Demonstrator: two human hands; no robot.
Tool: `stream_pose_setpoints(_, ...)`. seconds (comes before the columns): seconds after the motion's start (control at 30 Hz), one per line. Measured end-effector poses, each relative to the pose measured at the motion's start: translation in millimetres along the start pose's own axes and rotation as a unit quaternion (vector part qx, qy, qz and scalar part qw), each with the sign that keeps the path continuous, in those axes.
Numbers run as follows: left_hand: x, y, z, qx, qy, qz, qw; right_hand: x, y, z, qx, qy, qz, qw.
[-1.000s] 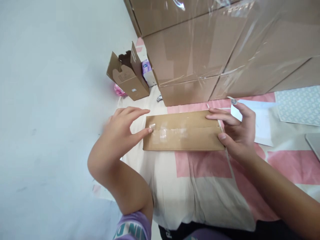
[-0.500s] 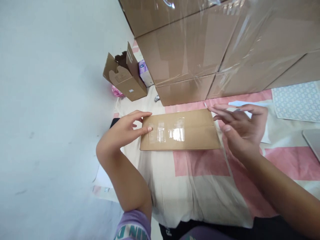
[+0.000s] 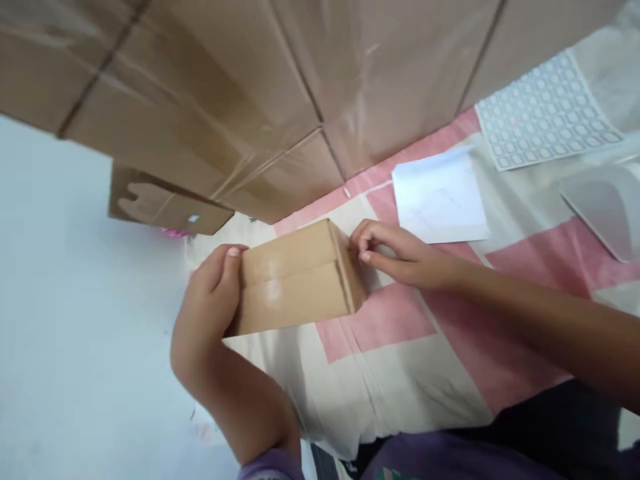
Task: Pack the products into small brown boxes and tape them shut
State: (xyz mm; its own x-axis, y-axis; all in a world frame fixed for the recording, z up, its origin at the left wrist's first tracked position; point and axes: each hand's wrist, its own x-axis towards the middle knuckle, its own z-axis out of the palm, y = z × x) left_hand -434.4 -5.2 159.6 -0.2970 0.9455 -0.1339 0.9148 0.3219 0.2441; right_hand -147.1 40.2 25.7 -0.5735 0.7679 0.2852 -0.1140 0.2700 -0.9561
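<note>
A closed brown cardboard box (image 3: 295, 283) with shiny clear tape on its top is tipped up, its right end turned into view. My left hand (image 3: 213, 293) grips the left end, thumb on top and the other fingers mostly hidden. At the right end, my right hand (image 3: 373, 247) has its fingers curled and pinched together against the end face. Whatever lies between those fingertips, if anything, is too small to make out.
Large wrapped cartons (image 3: 300, 87) stand stacked behind. An upright cardboard box (image 3: 165, 207) is at the left, near the pale wall (image 3: 75, 300). White paper (image 3: 440, 200), a patterned sheet (image 3: 545, 113) and a pale grey object (image 3: 600, 210) lie on the pink-and-cream cloth (image 3: 400, 387).
The view has swung right and closer to the cartons. The box's right end has come up and turned into view. My right hand has gone from spread fingers to a pinch at that end.
</note>
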Motion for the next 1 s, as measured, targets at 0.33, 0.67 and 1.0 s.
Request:
stream_pose_setpoints(0.33,4,8,0.3,0.005,-0.006,-0.032,0.999,-1,-3,9,0.093,0.004,0.021,0.995)
stream_pose_setpoints(0.67,5,12,2.9,0.024,0.015,-0.048,0.998,-1,0,10,0.064,-0.003,-0.007,0.998)
stream_pose_setpoints(1.0,6,4,4.8,0.022,0.016,-0.026,0.999,-1,-1,10,0.014,-0.027,-0.046,0.998)
